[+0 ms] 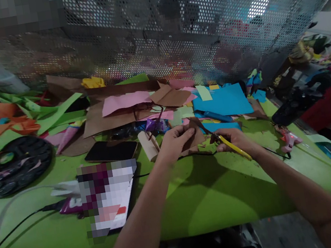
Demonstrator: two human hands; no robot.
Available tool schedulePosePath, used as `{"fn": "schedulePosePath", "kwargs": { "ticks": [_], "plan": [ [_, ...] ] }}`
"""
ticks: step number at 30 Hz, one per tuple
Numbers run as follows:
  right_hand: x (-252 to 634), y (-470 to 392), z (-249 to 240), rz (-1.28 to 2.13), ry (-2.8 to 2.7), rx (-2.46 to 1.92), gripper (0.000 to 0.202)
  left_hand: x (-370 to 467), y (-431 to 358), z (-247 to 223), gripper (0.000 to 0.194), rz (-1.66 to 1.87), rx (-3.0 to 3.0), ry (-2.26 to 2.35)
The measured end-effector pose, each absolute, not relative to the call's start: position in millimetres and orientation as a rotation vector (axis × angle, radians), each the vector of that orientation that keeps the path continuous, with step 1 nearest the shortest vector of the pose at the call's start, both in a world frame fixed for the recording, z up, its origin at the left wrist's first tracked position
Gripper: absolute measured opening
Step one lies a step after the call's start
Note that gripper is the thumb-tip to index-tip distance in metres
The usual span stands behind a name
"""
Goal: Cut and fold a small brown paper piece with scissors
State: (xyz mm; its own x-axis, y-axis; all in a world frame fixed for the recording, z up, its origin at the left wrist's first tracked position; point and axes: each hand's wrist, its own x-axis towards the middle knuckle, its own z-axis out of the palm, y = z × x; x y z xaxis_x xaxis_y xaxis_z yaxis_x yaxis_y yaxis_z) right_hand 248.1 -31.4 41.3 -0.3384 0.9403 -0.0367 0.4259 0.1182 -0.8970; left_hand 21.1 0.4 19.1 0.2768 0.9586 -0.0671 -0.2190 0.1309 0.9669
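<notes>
My left hand (175,141) pinches a small piece of brown sheet (198,134), either felt or foam, above the middle of the green table. In my right hand (233,134) is a pair of scissors (235,149) with yellow handles. Their blades point up and left, at the right edge of the brown piece; whether they are cutting into it I cannot tell. Small green and brown scraps (207,147) lie under my hands. A beige roll (148,146) stands just left of my left hand.
Blue sheets (228,100), a pink sheet (125,102) and brown sheets (98,120) pile up before a perforated metal panel (136,27). Leftward are a black phone (111,151), a partly blurred tablet (127,189), a purple cabled tool (71,204) and a round black tray (10,167). A pink glue gun (289,140) lies right.
</notes>
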Motion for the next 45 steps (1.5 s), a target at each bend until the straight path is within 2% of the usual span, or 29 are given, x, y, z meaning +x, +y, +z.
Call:
{"fn": "schedulePosePath", "kwargs": {
  "ticks": [7,14,20,26,30,37,45],
  "plan": [
    [252,-31,42,1.113,-1.786,-1.387,0.047,21,0,20,0.038,1.043,1.123,0.902],
    [236,-32,50,1.220,-1.504,-1.306,0.051,28,2,10,0.038,1.105,1.185,1.007],
    [228,-33,55,1.076,-1.759,-1.258,0.058,29,1,11,0.035,1.175,1.107,0.947],
    [238,-41,47,1.097,-1.950,-1.262,0.049,30,-7,21,0.043,1.112,0.885,0.899],
    [235,-45,46,1.073,-2.004,-1.304,0.046,31,-9,24,0.041,1.137,0.872,0.889],
    [233,-44,42,1.066,-2.011,-1.262,0.056,32,-9,28,0.041,1.130,0.848,0.880],
    [234,-43,38,1.073,-1.994,-1.303,0.051,32,-8,23,0.035,1.148,0.894,0.911]
  ]
}}
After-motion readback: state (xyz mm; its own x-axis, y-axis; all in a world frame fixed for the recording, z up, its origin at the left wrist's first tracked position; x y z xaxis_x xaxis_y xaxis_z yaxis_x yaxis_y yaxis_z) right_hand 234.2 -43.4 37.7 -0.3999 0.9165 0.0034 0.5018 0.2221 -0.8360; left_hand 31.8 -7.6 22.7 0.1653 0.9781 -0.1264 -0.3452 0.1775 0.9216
